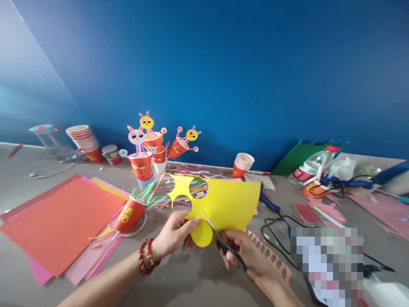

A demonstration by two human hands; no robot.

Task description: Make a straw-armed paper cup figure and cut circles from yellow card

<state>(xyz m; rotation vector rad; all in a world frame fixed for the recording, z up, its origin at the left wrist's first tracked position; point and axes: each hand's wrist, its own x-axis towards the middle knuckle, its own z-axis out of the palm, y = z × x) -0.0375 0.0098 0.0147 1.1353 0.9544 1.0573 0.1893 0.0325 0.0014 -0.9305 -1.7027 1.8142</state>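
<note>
My left hand (pixel 179 230), with red bead bracelets at the wrist, pinches the lower left edge of a sheet of yellow paper (pixel 234 198) between thumb and fingers. Round bites and a hole mark the paper's left side. Below my thumb, a rounded yellow piece (pixel 202 235) hangs at the sheet's lower edge; whether it is still joined I cannot tell. Black-handled scissors (pixel 228 248) are gripped in my right hand (pixel 238 245), their blades pointing up and left across the paper beside that rounded piece. Part of my right hand's fingers is hidden behind the handles.
Coloured paper sheets (pixel 73 217) lie at left beside a tilted red cup (pixel 129 215). Decorated cup figures (pixel 141 166) and pipe cleaners (pixel 159 194) stand and lie behind. Right are a blue glue gun (pixel 270 200), its black cable, a plastic bottle (pixel 315 164) and a blurred-out item (pixel 329 264).
</note>
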